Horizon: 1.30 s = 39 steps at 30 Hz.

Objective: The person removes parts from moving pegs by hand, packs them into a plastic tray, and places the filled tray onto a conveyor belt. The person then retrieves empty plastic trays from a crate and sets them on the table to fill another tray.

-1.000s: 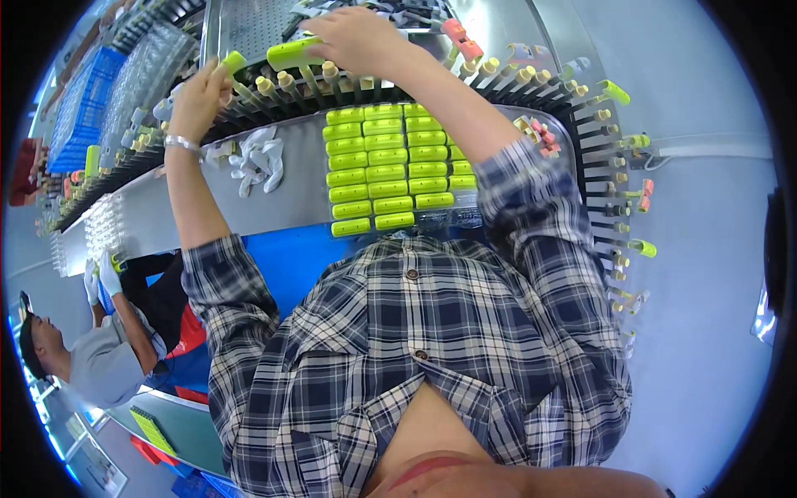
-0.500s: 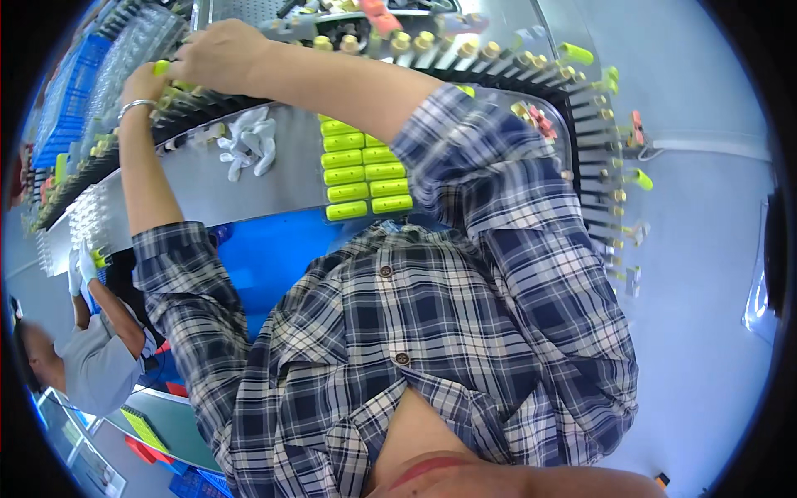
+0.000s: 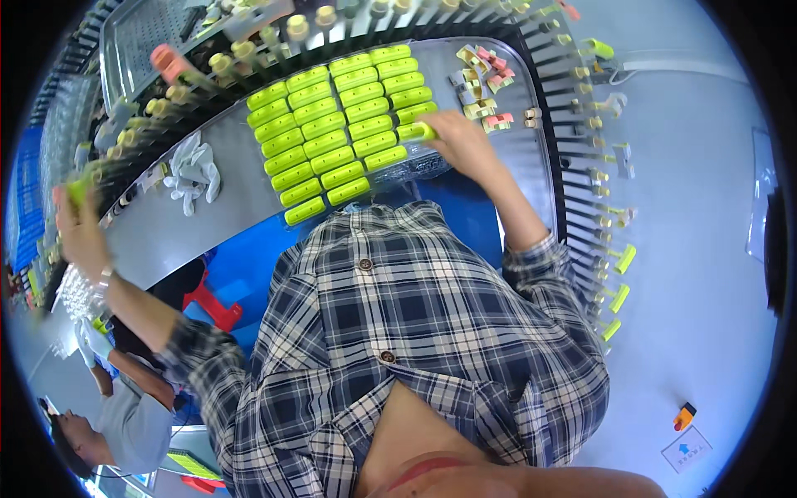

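Rows of yellow-green oblong plastic pieces [image 3: 323, 151] lie side by side on the metal table [image 3: 237, 187] in front of me. My right hand [image 3: 462, 143] is closed on one yellow-green piece [image 3: 415, 131] at the right edge of these rows. Far to the left, my left hand [image 3: 80, 236] is raised beside the curved line of dark slats and pegs [image 3: 158, 124]. Its fingers are smeared by motion, but they appear closed around another yellow-green piece [image 3: 80, 191] that is blurred with them.
White gloves [image 3: 193, 173] lie at the left of the table. Small pink, tan and grey clips [image 3: 486, 87] are heaped at the right. Beyond the slats stands a perforated metal tray [image 3: 149, 46]. A co-worker in gloves [image 3: 137, 415] is at the lower left.
Both hands were together at the slats on the upper left. My right hand has come back right to the rows; my left has moved left and nearer. More yellow-green pieces now show.
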Available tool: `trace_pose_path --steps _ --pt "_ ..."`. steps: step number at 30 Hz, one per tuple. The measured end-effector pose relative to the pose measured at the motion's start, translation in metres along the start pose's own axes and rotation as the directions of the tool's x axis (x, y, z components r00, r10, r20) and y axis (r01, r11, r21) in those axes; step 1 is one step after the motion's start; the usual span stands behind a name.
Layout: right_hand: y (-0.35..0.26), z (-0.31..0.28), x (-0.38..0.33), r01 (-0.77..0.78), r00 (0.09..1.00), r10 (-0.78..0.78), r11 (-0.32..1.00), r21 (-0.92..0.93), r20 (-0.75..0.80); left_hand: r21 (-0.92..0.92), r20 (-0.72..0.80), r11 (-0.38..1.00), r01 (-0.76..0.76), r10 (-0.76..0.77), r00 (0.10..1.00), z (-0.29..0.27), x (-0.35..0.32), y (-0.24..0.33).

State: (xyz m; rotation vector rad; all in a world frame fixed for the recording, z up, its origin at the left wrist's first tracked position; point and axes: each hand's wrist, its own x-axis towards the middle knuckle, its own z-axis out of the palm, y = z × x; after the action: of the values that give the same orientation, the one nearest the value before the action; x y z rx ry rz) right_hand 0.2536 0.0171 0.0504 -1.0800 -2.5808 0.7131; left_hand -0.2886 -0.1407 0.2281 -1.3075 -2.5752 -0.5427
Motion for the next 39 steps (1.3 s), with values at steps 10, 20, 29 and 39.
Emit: trace_pose_path --steps 10,20,29,39 --pt "-0.002 0.048 -0.033 0.022 0.989 -0.041 0.991 -0.131 -0.144 -0.709 0.423 0.624 -0.329 0.749 0.51 0.173 -0.215 0.259" --pt "-0.01 0.055 -0.018 -0.066 0.96 0.058 0.998 -0.018 -0.275 -0.608 0.316 0.548 -0.574 0.831 0.458 0.201 -0.219 0.251" --pt "-0.005 0.042 -0.037 -0.083 0.964 0.041 0.985 -0.151 -0.262 -0.583 0.24 0.414 -0.699 0.91 0.338 0.198 -0.211 0.241" --pt "-0.046 -0.013 0.064 0.204 0.861 -0.189 0.979 -0.019 -0.473 0.0 -0.382 0.781 -0.624 0.577 0.722 0.099 0.014 0.167"
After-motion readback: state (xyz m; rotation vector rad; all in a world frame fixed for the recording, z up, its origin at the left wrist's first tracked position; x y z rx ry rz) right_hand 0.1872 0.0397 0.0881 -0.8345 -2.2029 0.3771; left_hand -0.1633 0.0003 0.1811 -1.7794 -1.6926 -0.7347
